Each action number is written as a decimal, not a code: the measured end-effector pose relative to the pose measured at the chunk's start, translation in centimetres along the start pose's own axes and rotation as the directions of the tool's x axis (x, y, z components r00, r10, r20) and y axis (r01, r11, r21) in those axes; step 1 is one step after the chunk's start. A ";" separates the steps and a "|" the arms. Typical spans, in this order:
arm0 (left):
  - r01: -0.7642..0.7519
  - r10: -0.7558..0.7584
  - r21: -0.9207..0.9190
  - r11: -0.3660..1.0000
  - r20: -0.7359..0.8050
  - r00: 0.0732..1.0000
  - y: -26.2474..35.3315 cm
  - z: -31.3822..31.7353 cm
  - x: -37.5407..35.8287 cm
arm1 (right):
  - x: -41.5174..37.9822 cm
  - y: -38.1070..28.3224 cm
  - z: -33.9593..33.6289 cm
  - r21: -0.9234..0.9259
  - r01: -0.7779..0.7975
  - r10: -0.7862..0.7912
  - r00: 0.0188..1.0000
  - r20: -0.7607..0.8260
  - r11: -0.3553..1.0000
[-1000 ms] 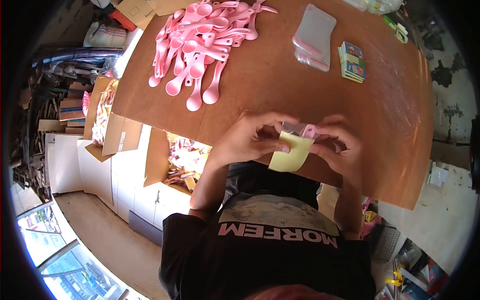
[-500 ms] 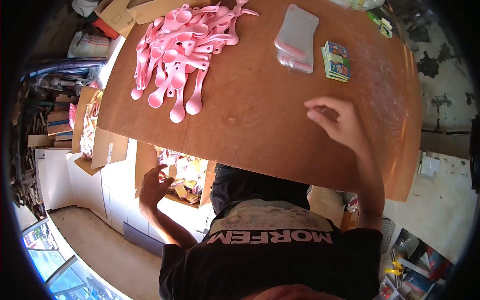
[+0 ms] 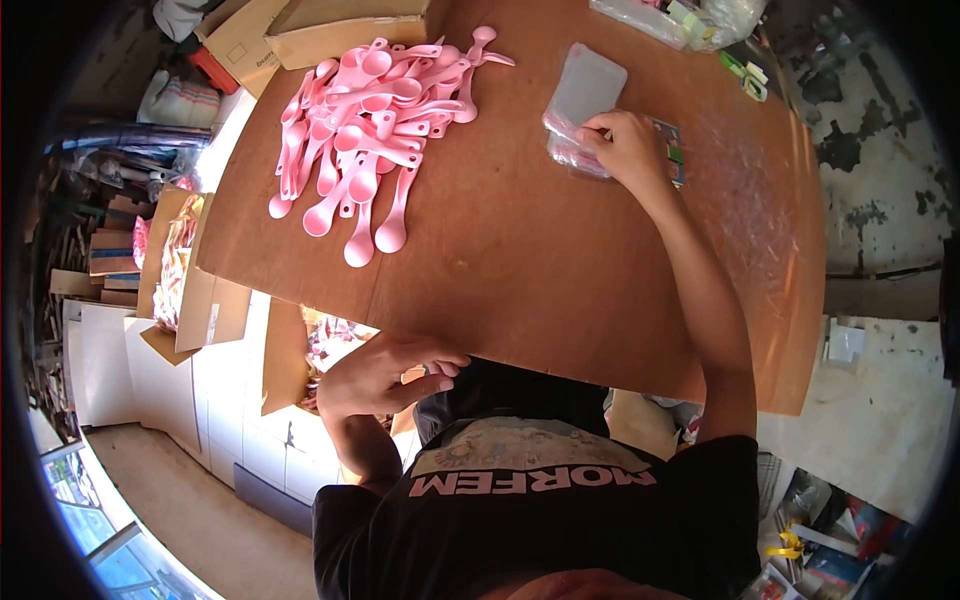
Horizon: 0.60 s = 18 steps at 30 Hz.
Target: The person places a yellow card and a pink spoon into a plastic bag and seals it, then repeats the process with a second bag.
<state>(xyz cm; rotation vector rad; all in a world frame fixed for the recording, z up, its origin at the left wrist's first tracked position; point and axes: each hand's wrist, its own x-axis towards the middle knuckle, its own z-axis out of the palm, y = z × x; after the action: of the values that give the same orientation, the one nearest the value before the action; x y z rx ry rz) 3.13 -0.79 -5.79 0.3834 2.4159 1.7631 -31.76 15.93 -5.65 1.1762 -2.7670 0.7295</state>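
My right hand (image 3: 630, 152) reaches over the stack of clear plastic bags (image 3: 588, 85). Its thumb and forefinger are pinched at the pink-edged end of the top bag. Partly hidden behind that hand lies a small stack of printed cards (image 3: 668, 135). My left hand (image 3: 385, 375) hovers at the table's near edge, its fingers loosely bent and apart, with nothing in them. A heap of pink plastic scoops (image 3: 375, 130) covers the table's far left part.
The brown wooden table (image 3: 480, 260) spans the middle. Cardboard boxes stand behind it (image 3: 345, 40) and at its left (image 3: 215, 310); an open box of small packets (image 3: 330, 340) sits below its near edge. Green-handled scissors (image 3: 745, 75) lie at the far right, near a plastic bundle (image 3: 690, 20).
My right hand has moved forward and left to the plastic bags, and its fingers have closed there. My left hand has come right, from above the box of packets to the table's edge.
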 end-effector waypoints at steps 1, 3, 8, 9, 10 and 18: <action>-0.003 0.003 -0.003 1.000 0.006 1.000 0.0 0.0 0.3 | -0.3 0.1 -0.1 -0.004 -0.006 0.006 1.000 -0.001 1.000; -0.031 0.030 -0.026 0.999 -0.034 0.999 0.2 0.1 1.1 | -1.0 0.4 -0.3 0.030 0.132 -0.129 0.987 -0.100 0.991; 0.024 0.014 0.093 0.995 -0.387 0.922 1.6 1.6 4.4 | -7.5 -5.6 -3.0 0.221 0.299 -0.339 0.925 0.169 0.928; 0.003 0.154 0.297 0.955 -0.505 0.849 1.9 1.9 5.3 | -9.1 -6.4 -3.0 0.286 0.362 -0.423 0.885 0.193 0.887; 0.040 0.134 0.335 0.941 -0.480 0.867 1.3 2.3 5.8 | -10.6 -7.3 -3.1 0.334 0.310 -0.405 0.874 0.270 0.890; -0.147 0.249 0.246 0.958 -0.461 0.851 0.3 3.2 7.7 | -12.0 -7.5 -8.5 0.453 0.154 -0.306 0.909 0.284 0.878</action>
<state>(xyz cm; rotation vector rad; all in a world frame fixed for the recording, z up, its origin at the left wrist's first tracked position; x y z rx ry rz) -3.45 4.33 -6.16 0.2325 3.0261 1.8872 -19.19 23.16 2.22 1.8516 -2.7228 1.2455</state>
